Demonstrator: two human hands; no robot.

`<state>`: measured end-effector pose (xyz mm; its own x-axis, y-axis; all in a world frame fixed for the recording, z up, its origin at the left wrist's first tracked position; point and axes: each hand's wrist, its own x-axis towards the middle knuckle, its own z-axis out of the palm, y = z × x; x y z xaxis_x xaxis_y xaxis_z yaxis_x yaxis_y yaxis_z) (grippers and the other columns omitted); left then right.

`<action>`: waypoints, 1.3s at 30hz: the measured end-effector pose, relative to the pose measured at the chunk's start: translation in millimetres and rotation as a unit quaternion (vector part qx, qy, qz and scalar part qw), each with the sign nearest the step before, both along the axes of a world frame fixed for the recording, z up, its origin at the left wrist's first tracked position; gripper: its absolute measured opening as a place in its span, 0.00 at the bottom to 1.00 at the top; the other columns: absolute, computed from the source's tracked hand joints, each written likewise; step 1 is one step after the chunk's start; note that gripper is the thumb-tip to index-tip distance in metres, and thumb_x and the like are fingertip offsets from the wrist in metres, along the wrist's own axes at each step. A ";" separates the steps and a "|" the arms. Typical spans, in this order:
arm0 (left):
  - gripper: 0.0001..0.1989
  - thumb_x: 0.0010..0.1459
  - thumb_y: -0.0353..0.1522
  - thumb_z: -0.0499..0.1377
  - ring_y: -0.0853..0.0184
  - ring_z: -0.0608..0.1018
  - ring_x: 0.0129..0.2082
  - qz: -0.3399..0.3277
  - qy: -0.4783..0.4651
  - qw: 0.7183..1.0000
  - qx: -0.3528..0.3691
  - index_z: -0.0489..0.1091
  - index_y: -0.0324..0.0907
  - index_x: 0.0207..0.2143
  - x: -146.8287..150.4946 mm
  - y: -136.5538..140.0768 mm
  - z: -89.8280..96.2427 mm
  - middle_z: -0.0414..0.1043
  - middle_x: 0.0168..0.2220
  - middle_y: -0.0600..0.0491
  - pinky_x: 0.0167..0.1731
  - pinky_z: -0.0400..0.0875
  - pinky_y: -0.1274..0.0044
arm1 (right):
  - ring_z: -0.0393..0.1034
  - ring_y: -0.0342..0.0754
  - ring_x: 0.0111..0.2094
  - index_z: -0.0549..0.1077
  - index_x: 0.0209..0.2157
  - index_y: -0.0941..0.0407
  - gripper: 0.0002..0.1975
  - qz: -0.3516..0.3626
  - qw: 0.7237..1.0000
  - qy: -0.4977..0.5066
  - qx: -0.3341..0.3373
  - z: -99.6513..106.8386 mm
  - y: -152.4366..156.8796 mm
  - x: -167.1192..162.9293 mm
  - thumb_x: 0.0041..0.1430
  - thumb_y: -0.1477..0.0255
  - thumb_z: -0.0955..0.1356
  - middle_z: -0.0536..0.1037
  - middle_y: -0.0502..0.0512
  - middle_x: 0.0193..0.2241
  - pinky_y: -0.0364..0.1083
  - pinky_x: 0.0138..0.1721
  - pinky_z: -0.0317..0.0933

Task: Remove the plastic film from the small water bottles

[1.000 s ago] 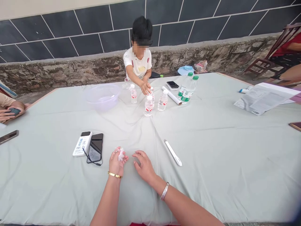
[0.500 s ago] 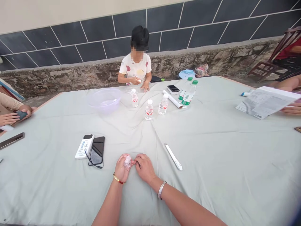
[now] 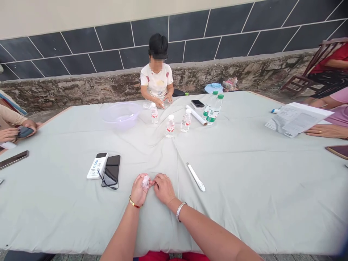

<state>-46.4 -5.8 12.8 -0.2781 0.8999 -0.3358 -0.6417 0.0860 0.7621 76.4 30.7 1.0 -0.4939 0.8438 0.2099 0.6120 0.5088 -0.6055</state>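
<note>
A small crumpled wad of clear plastic (image 3: 145,182) sits in my left hand (image 3: 139,190), whose fingers curl around it. Just to its right, my right hand (image 3: 164,189) rests low over the cloth with its fingers bent together, fingertips meeting those of my left hand. Whatever the right fingers pinch is hidden. Left of my hands lie a black phone (image 3: 111,171) and a white power bank (image 3: 97,166) with a short dark cable. A white box cutter-like tool (image 3: 196,177) lies to the right.
Small water bottles (image 3: 169,127) stand mid-table, near a purple basin (image 3: 121,115). Behind them are green-capped bottles (image 3: 214,110), a white roll (image 3: 198,116) and another phone (image 3: 197,103). A person (image 3: 157,79) sits opposite; another holds a paper (image 3: 297,119) at right.
My view has tilted and shifted slightly, so the table's near edge now shows. My hands keep nearly the same pose around the plastic. The person opposite has lowered their hands toward the table.
</note>
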 end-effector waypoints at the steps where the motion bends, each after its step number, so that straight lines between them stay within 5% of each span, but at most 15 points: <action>1: 0.11 0.48 0.38 0.60 0.70 0.74 0.25 0.001 -0.003 1.000 0.003 0.65 0.42 0.31 0.1 -0.3 -0.4 0.69 0.25 0.55 0.36 0.70 0.71 | 0.61 0.46 0.35 0.71 0.27 0.56 0.12 0.000 1.000 -0.001 0.000 0.4 -0.1 0.0 0.50 0.84 0.61 0.71 0.53 0.33 0.45 0.38 0.56; 15: 0.11 0.48 0.38 0.60 0.69 0.74 0.24 0.001 -0.001 1.000 0.018 0.66 0.41 0.31 0.9 0.6 -6.2 0.70 0.23 0.56 0.33 0.70 0.73 | 0.61 0.46 0.35 0.71 0.29 0.56 0.10 -0.012 1.000 -0.014 0.008 -3.2 -0.6 -0.8 0.53 0.82 0.61 0.71 0.53 0.33 0.44 0.37 0.55; 30: 0.12 0.48 0.39 0.60 0.68 0.74 0.23 -0.002 0.011 1.000 0.004 0.66 0.42 0.31 1.6 -0.3 -3.4 0.69 0.23 0.55 0.33 0.70 0.72 | 0.63 0.49 0.42 0.66 0.49 0.58 0.23 -0.025 0.998 0.023 -0.044 5.2 -4.0 0.6 0.49 0.81 0.60 0.72 0.57 0.40 0.48 0.45 0.57; 36: 0.13 0.48 0.40 0.61 0.69 0.74 0.23 -0.006 0.017 1.000 0.003 0.67 0.40 0.31 2.8 -2.4 -6.8 0.69 0.22 0.56 0.36 0.70 0.70 | 0.66 0.45 0.27 0.40 0.64 0.62 0.42 -0.085 0.959 0.090 -0.255 45.5 77.2 -28.7 0.49 0.77 0.63 0.72 0.51 0.27 0.43 0.32 0.59; 39: 0.14 0.48 0.41 0.61 0.70 0.74 0.23 -0.009 0.018 1.000 0.004 0.67 0.40 0.31 3.6 -2.5 -7.1 0.69 0.22 0.56 0.38 0.70 0.69 | 0.65 0.45 0.27 0.38 0.64 0.61 0.45 -0.124 0.937 0.116 -0.304 74.3 129.3 -45.2 0.48 0.76 0.65 0.72 0.52 0.29 0.42 0.29 0.58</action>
